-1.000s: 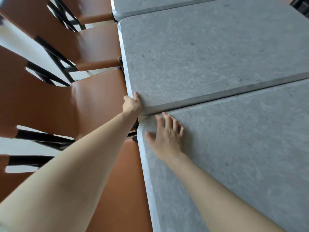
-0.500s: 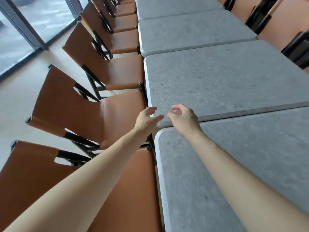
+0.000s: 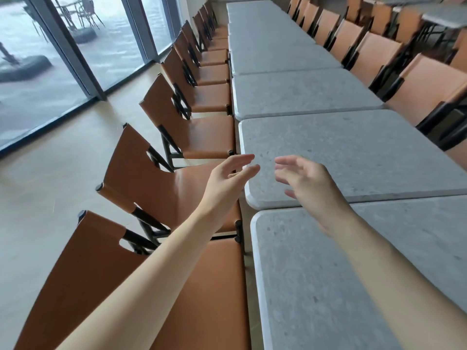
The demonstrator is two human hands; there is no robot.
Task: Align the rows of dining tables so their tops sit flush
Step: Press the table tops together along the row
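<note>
above the near left corner of the second table [image 3: 353, 157], both hands hang in the air, holding nothing. the left hand [image 3: 227, 178] has its fingers loosely spread just off the table's left edge; the right hand [image 3: 308, 183] is spread and slack over the top. the nearest table [image 3: 316, 286] sits right behind it, a thin seam between their edges, its left edge seemingly a touch further right. more grey tops run on in a row. brown chairs [image 3: 192, 137] crowd the left edges, with open floor [image 3: 63, 173] beyond toward the window [image 3: 38, 72].
</note>
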